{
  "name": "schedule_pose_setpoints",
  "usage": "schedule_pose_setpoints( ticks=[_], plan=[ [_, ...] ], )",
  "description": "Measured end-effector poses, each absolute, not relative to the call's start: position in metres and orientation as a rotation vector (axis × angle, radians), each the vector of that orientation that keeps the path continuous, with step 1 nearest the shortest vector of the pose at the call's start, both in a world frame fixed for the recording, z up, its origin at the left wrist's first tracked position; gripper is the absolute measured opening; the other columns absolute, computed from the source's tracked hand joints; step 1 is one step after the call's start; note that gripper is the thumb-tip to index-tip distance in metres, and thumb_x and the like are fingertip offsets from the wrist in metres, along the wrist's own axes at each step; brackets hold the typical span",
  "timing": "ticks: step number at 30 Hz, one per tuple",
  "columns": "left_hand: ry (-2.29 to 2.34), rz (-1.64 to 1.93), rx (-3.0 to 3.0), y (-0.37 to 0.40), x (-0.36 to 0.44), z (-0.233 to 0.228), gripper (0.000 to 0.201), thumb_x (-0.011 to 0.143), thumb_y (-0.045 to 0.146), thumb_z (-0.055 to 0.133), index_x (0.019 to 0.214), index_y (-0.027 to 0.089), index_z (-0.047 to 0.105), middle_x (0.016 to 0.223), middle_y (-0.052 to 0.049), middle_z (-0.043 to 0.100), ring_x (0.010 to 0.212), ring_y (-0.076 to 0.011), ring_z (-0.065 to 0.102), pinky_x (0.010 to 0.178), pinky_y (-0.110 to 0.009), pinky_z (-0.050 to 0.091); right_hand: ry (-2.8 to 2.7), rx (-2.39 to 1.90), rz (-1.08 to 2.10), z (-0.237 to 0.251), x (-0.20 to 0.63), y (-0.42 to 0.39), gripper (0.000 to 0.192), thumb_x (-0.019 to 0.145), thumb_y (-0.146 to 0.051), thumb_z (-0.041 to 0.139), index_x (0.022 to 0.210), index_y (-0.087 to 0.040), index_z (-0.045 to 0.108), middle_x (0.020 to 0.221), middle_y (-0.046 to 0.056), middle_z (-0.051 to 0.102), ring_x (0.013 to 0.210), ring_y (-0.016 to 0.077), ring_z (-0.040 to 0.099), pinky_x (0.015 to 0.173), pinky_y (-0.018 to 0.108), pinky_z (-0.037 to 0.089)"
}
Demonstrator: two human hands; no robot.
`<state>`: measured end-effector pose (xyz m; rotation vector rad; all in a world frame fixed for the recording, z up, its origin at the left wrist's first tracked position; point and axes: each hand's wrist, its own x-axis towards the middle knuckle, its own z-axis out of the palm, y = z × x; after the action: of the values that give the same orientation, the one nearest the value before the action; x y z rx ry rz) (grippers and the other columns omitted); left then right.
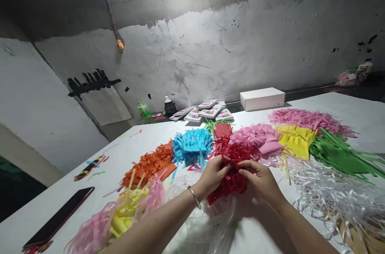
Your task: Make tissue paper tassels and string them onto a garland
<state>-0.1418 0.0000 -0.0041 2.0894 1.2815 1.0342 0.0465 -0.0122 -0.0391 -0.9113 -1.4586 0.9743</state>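
Note:
Both hands pinch the top edge of a red paper fringe [233, 184], whose cut strips hang down toward the table. My left hand [215, 172], with a silver bangle at the wrist, grips it from the left with fingers closed. From the right, my right hand [260, 176] holds the same edge between thumb and fingertips. Just behind lies more red fringe [240, 152] on the table, next to a pink fringe bundle [258, 136] and a blue one [192, 142]. Crumpled clear plastic [204, 222] lies under and in front of my hands.
Orange fringe [153, 162], yellow fringe [296, 138], green fringe [343, 154] and white shredded strips [339, 194] spread around. A phone [60, 218] lies at the left. At the back sit a white box [262, 99], several printed packets [209, 110] and a green bottle [143, 109].

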Motion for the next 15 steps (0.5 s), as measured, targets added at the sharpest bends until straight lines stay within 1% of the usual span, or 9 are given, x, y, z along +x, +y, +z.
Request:
schedule_pose_setpoints(
  ticks=[5,9,13,15],
  plan=[
    [1.277,1.021,2.034,0.0019,-0.1422,-0.0065,0.008,0.083,0.018,0.061,0.087,0.017,0.068,0.086,-0.004,0.072,0.08,-0.0196,0.064,0.073,-0.028,0.048,-1.398,-0.875,1.072,-0.0409,0.0459,-0.0112,0.025,0.073,-0.028,0.069,0.095,-0.021,0.077,0.096,0.006,0.077,0.09,0.0232,0.071,0.085,0.036,0.056],
    [1.264,1.009,2.016,-0.0005,-0.141,-0.0053,0.009,0.084,0.02,0.062,0.089,0.017,0.068,0.09,-0.005,0.072,0.083,-0.0202,0.065,0.076,-0.029,0.049,-1.362,-0.879,1.074,-0.0417,0.0451,-0.0108,0.023,0.073,-0.027,0.068,0.092,-0.02,0.077,0.093,0.006,0.077,0.088,0.0226,0.071,0.084,0.037,0.056],
    [1.242,0.996,2.018,-0.0054,-0.1367,-0.0018,0.019,0.087,0.031,0.065,0.099,0.016,0.068,0.093,-0.006,0.072,0.085,-0.0208,0.065,0.076,-0.03,0.05,-1.339,-0.889,1.065,-0.0433,0.0439,-0.0103,0.022,0.073,-0.029,0.068,0.091,-0.02,0.076,0.091,0.006,0.077,0.085,0.0226,0.071,0.081,0.036,0.056],
    [1.247,0.995,2.023,-0.0067,-0.134,-0.0011,0.024,0.083,0.031,0.07,0.102,0.016,0.068,0.096,-0.006,0.071,0.087,-0.0218,0.064,0.077,-0.031,0.05,-1.337,-0.893,1.061,-0.0438,0.043,-0.0103,0.022,0.073,-0.029,0.067,0.091,-0.02,0.076,0.091,0.006,0.077,0.085,0.0225,0.071,0.081,0.036,0.056]
  ],
)
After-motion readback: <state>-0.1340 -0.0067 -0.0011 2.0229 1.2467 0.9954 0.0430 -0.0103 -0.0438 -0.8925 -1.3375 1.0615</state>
